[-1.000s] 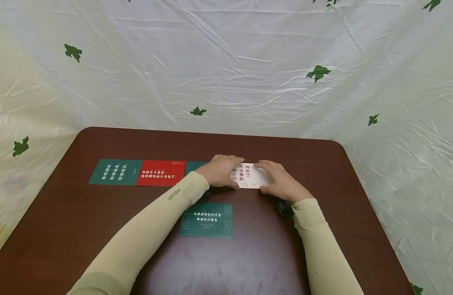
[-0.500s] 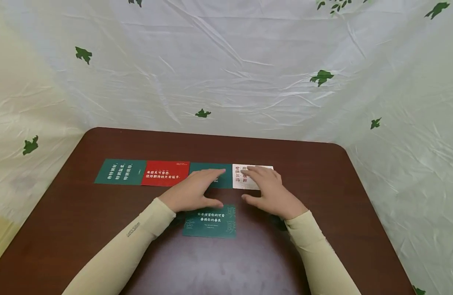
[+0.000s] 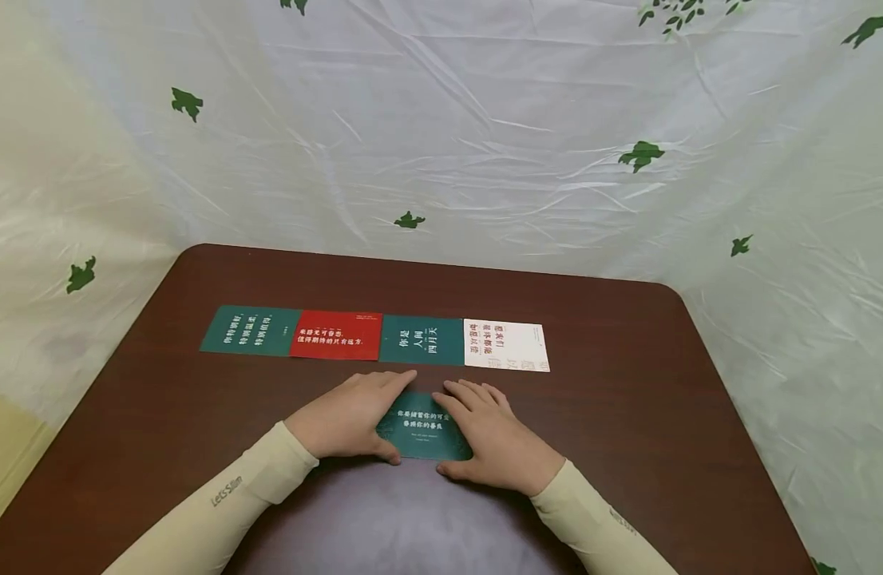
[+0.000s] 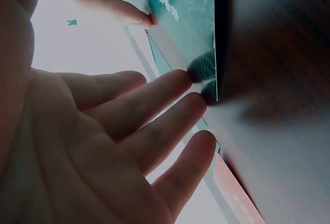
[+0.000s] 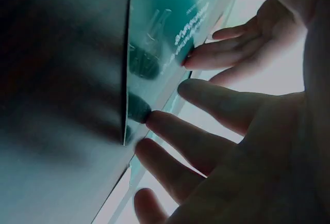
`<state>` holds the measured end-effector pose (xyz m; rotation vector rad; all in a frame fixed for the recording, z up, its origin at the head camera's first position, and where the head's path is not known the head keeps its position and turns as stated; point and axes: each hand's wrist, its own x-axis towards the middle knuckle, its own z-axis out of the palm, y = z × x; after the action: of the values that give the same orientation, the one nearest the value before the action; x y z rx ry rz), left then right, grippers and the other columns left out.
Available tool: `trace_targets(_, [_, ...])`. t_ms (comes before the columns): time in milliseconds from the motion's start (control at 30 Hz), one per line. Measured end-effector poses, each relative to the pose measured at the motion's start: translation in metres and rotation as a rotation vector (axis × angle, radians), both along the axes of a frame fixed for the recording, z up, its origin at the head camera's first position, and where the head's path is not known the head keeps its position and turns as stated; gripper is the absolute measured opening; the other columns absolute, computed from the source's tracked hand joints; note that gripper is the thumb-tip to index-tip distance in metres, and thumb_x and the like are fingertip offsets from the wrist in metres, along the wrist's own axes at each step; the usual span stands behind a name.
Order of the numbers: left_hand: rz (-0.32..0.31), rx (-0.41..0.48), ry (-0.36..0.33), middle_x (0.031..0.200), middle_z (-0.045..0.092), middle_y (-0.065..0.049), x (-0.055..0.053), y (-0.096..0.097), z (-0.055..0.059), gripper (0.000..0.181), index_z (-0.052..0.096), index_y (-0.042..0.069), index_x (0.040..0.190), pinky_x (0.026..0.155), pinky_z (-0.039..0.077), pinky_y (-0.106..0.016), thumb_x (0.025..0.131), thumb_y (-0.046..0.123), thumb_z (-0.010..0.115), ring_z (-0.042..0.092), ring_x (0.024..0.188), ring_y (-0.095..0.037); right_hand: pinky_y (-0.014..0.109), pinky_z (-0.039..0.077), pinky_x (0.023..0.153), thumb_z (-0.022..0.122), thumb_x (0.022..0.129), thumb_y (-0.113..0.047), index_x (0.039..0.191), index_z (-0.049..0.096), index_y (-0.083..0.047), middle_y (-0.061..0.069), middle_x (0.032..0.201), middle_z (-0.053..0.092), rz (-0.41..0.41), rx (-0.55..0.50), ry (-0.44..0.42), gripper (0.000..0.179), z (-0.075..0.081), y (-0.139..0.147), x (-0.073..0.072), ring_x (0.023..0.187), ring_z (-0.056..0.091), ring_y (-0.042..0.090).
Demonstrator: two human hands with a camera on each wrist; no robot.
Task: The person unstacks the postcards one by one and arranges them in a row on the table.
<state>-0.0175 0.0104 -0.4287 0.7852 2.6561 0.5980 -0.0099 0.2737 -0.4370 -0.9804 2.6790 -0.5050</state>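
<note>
A green card with white lettering [image 3: 422, 427] lies on the near part of the table, between the two hands. Along its left side is the left hand [image 3: 348, 415], fingers extended at the far corner and thumb at the near edge. The right hand [image 3: 492, 439] flanks the other side in the same way, covering part of that end. In the left wrist view, fingertips come right up to the edge of the green card [image 4: 196, 33]. The right wrist view has stretched fingers close beside the card [image 5: 160, 43], with the left fingers across from them.
Farther back, a row runs edge to edge: a green card [image 3: 251, 331], a red card [image 3: 336, 335], another green card [image 3: 421, 340] and a white card [image 3: 507, 345]. They lie on the dark brown table [image 3: 614, 383]. Pale leaf-printed sheeting [image 3: 485, 160] hangs behind and beside it.
Both hands have left the white card at the row's right end and come nearer, down to the single green card. The white card now lies fully uncovered beside the second green one.
</note>
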Motion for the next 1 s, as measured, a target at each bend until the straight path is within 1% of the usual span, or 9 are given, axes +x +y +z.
trace_targets(100, [-0.005,-0.046,0.025,0.157,0.059,-0.012,0.0028,0.0023,0.0006,0.113,0.043,0.002,0.163,0.124,0.044,-0.053,0.076,0.045,0.099,0.058,0.143,-0.033,0.061,0.034,0.125,0.089,0.086,-0.041,0.157,0.053,-0.006,0.015,0.161,0.052,-0.002,-0.004,0.027,0.087,-0.0018,-0.0011,0.0017,0.149,0.049,0.036])
trace_targets(167, [-0.005,-0.064,0.034,0.156,0.06,-0.012,0.0038,0.0026,0.0006,0.111,0.045,0.002,0.162,0.123,0.044,-0.052,0.075,0.045,0.1,0.059,0.141,-0.032,0.059,0.036,0.123,0.09,0.086,-0.04,0.155,0.055,-0.006,0.013,0.156,0.056,-0.001,-0.008,0.048,0.085,-0.0017,-0.0018,0.0021,0.144,0.053,0.034])
trace_targets(333, [0.015,-0.056,0.024,0.154,0.06,-0.011,0.0034,0.0028,0.0001,0.109,0.048,0.003,0.16,0.122,0.046,-0.052,0.074,0.043,0.101,0.06,0.139,-0.031,0.057,0.04,0.12,0.091,0.085,-0.035,0.151,0.058,-0.005,0.012,0.149,0.062,0.001,-0.02,0.079,0.079,0.0012,-0.0031,0.0007,0.139,0.057,0.035])
trace_targets(467, [0.032,-0.041,0.003,0.155,0.059,-0.011,0.0023,0.0048,-0.0008,0.108,0.049,0.003,0.16,0.121,0.048,-0.051,0.073,0.041,0.101,0.059,0.139,-0.031,0.055,0.043,0.119,0.091,0.084,-0.032,0.15,0.06,-0.006,0.011,0.146,0.064,0.0,-0.032,0.081,0.078,0.0027,-0.0028,-0.0007,0.139,0.058,0.034])
trace_targets(700, [0.037,-0.024,0.0,0.154,0.059,-0.009,0.0019,0.0053,-0.0019,0.106,0.05,0.003,0.159,0.12,0.05,-0.049,0.073,0.039,0.102,0.059,0.139,-0.03,0.044,0.056,0.111,0.092,0.081,-0.028,0.151,0.06,-0.008,0.009,0.147,0.063,-0.042,-0.032,0.046,0.079,0.0031,-0.0045,-0.0008,0.133,0.064,0.027])
trace_targets(833, [0.021,-0.021,0.007,0.151,0.061,-0.008,0.0024,0.0048,-0.0012,0.103,0.052,0.004,0.157,0.118,0.051,-0.048,0.074,0.037,0.101,0.06,0.135,-0.028,0.042,0.057,0.111,0.092,0.081,-0.029,0.151,0.06,-0.008,0.009,0.147,0.063,-0.048,-0.028,0.04,0.079,0.0025,-0.0055,0.0,0.133,0.064,0.026])
trace_targets(1000, [-0.021,-0.03,0.052,0.145,0.064,-0.005,0.0022,0.0041,-0.0002,0.094,0.055,0.006,0.156,0.115,0.052,-0.051,0.078,0.036,0.098,0.063,0.13,-0.026,0.041,0.056,0.111,0.093,0.08,-0.031,0.149,0.061,-0.006,0.009,0.146,0.063,-0.036,-0.029,0.059,0.08,0.002,-0.0062,0.0002,0.134,0.062,0.027])
